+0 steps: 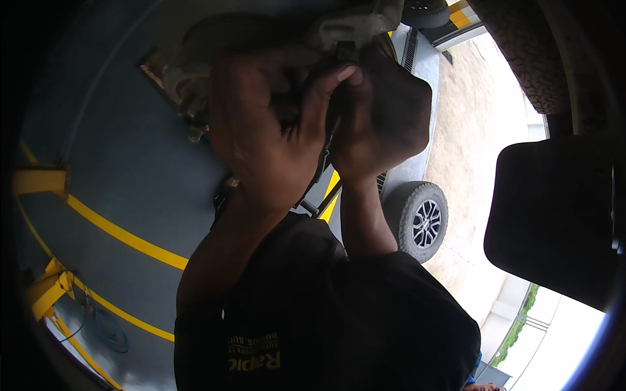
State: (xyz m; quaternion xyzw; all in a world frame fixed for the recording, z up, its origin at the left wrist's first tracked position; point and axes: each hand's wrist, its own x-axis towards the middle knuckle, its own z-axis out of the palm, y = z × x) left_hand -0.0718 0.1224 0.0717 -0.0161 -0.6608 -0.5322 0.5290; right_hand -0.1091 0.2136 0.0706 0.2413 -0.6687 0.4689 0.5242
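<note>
My left hand (264, 130) and my right hand (372, 127) are raised close together at a metal vehicle part (352, 23) in the upper middle. Fingers of both are bent and closed around something shadowed, which I cannot make out. My two thumbs meet just below a small dark block (345, 50) under the metal part. A slim dark tool or rod shows between the hands, partly hidden. More pale fittings (176, 78) hang behind my left hand.
A large tire (535, 72) and a dark flap (548, 215) hang at right. A loose wheel (424, 221) is near the bright doorway. Yellow lift fixtures (39, 179) and a blue hose (114, 332) are at left. Part of another person (482, 386) shows at bottom right.
</note>
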